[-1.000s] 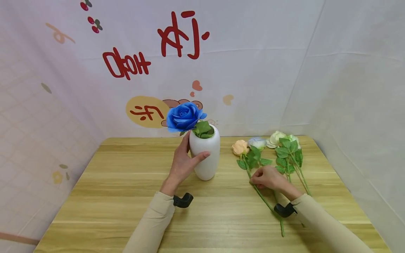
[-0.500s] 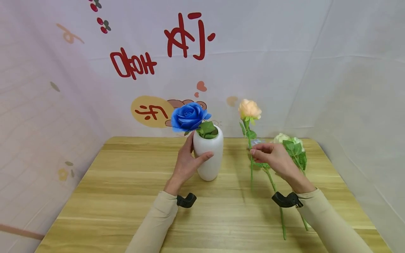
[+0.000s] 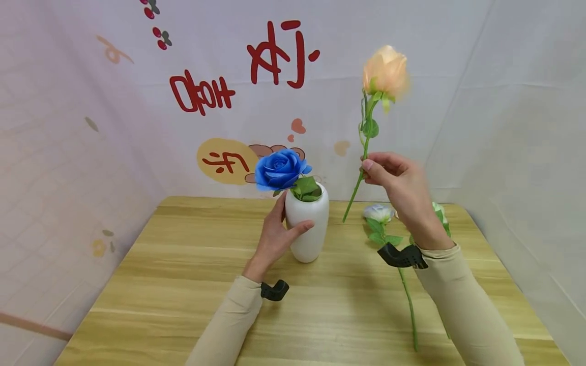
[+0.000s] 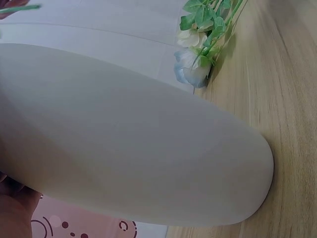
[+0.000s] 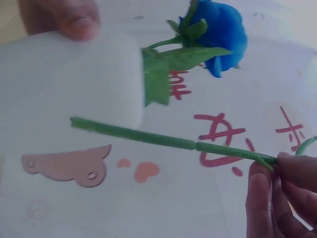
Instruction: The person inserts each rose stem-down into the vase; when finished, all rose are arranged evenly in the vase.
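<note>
While the peach rose (image 3: 386, 73) hung above the bench (image 3: 183, 264), the right hand (image 3: 405, 190) pinched its stem (image 3: 352, 198).
Stem's lower end slanted down toward the white vase (image 3: 308, 231), apart from it; left hand (image 3: 276, 236) gripped the vase, upright on the bench, blue rose (image 3: 280, 170) leaning left over its rim. Pale blue-white rose (image 3: 379, 213) lay to the vase's right.
</note>
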A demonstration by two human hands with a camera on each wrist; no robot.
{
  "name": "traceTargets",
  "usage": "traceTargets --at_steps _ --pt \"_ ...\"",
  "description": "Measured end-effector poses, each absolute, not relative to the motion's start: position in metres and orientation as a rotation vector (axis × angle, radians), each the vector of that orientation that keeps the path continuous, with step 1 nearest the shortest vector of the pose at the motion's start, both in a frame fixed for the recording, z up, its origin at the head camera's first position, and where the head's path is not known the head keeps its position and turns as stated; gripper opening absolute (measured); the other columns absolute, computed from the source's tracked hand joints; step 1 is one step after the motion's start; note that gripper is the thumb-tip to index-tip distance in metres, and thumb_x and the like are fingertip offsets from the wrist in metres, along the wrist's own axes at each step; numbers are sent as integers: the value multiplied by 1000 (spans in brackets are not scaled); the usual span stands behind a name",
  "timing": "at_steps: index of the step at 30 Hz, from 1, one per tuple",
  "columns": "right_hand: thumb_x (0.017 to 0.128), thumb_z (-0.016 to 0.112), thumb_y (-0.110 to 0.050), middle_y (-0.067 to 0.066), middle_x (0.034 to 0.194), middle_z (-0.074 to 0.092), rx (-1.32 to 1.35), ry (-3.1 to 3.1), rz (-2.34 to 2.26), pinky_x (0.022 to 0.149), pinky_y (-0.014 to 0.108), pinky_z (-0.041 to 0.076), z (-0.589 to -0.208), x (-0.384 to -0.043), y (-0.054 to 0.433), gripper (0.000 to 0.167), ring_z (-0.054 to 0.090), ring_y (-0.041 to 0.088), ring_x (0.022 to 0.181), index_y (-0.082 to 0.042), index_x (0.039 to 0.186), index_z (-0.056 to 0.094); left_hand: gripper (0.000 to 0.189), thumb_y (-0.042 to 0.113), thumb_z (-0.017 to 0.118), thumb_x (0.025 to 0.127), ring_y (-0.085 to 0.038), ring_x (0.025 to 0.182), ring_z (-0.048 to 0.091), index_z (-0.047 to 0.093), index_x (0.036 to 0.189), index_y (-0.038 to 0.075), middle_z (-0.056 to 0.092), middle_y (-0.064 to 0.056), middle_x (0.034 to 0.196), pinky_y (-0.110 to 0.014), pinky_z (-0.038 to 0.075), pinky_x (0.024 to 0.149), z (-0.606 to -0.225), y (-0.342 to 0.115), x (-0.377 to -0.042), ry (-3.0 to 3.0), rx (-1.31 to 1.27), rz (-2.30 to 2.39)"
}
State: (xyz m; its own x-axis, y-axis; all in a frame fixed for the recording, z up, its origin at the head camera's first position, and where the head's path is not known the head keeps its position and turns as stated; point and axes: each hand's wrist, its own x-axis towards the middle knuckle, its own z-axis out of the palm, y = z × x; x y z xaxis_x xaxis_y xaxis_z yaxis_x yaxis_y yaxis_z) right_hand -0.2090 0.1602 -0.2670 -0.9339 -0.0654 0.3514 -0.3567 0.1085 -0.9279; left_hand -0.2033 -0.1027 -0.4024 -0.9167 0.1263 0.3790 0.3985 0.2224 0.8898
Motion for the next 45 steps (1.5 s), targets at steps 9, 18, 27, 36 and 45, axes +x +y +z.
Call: traceTargets --at_steps 9,18,27,36,45 --pt "92 81 -12 15 101 75 494 -1838 2073 82 28 61 -230 -224 140 25 72 23 86 5 109 75 103 76 70 80 -25 127 60 37 159 20 56 -4 146 -52 51 106 -401 -101 -207 -2248 -512 -1739" --pt "91 79 -6 14 97 76 545 -1715 2151 80 28 62 -223 -241 120 18 72 21 81 5 106 77 104 77 70 80 -26 128 60 38 159 19 56 -5 147 -54 50 106 -402 -100 -206 -2245 -504 -1747" --pt "96 75 -11 11 94 75 588 -1896 2072 80 27 62 -253 -248 103 19 72 19 81 4 108 75 104 76 71 80 -26 130 59 36 160 19 54 -5 148 -54 50 107 -402 -100 -207 -2260 -498 -1740" --pt "99 73 -30 8 104 75 582 -2283 1802 93 34 58 -290 -243 96 32 70 21 95 -2 116 76 101 72 72 83 -27 130 59 34 161 20 54 -6 149 -53 51 106 -403 -101 -205 -2276 -483 -1735" --pt "101 71 -27 7 112 75 608 -2374 1656 94 37 56 -310 -238 98 25 69 20 107 -6 113 78 104 77 69 81 -24 129 59 34 160 19 54 -5 148 -51 51 106 -402 -100 -205 -2292 -469 -1725"
